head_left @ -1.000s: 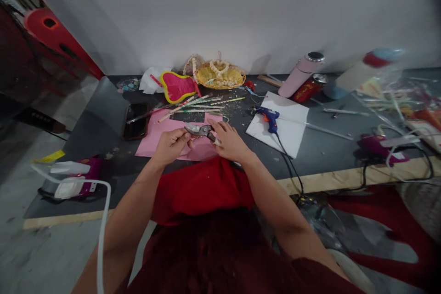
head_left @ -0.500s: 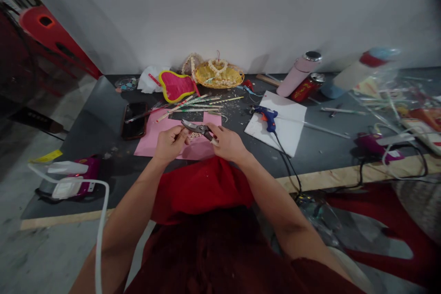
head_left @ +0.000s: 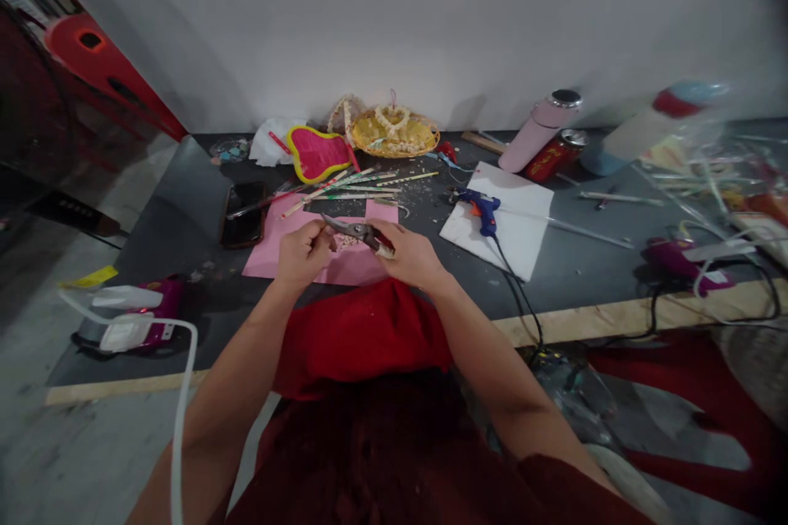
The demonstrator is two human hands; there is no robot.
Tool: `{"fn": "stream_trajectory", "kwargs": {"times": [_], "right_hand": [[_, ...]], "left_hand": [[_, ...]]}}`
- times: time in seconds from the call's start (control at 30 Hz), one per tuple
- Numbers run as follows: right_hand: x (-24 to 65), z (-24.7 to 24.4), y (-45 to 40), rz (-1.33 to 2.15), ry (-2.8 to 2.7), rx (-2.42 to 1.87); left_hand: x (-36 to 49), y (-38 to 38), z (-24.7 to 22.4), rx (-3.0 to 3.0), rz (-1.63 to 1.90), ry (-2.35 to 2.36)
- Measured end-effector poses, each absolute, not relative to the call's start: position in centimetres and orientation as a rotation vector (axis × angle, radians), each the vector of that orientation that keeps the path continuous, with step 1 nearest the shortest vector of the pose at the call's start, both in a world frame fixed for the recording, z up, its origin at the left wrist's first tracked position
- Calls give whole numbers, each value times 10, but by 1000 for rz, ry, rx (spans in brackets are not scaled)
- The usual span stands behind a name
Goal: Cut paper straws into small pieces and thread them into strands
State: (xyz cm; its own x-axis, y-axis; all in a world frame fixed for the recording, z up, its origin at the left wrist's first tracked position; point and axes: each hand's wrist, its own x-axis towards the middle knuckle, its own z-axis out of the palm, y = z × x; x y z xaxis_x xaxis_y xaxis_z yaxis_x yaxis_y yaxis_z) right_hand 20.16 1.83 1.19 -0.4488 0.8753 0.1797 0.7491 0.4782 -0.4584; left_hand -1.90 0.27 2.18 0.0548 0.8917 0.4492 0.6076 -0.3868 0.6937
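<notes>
My right hand is wrapped round the handles of a pair of pruning shears, whose curved blades point left. Close to the blade tips, my left hand is closed in a pinch; what it holds is too small to make out. Both hands are above a pink sheet, where a small heap of pale bits lies between them. Just beyond the hands are several thin patterned sticks, with pale crumbs scattered to their right.
A yellow basket with beaded strings stands by the wall. To the left lie a phone and a purple power strip. On the right are a blue glue gun on a white board, a pink flask and a red can.
The shears' blades look a little wider apart, and their handles have spread slightly in my right hand. My left hand stays almost in place; the whole view has shifted slightly.
</notes>
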Motion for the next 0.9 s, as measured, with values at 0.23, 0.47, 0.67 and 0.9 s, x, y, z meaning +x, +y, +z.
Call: {"fn": "stream_trajectory", "kwargs": {"times": [0.23, 0.47, 0.67, 0.9], "right_hand": [[212, -1, 36, 478, -2148, -1614], [218, -5, 42, 365, -2092, -1651], [228, -11, 51, 252, -2076, -1835], [226, -13, 45, 218, -2093, -1821]], "left_hand": [[-16, 7, 11, 2160, 1091, 1665], [-12, 7, 1, 2285, 930, 1690], [-11, 12, -6, 2384, 870, 1656], [-7, 12, -23, 2477, 826, 1606]]}}
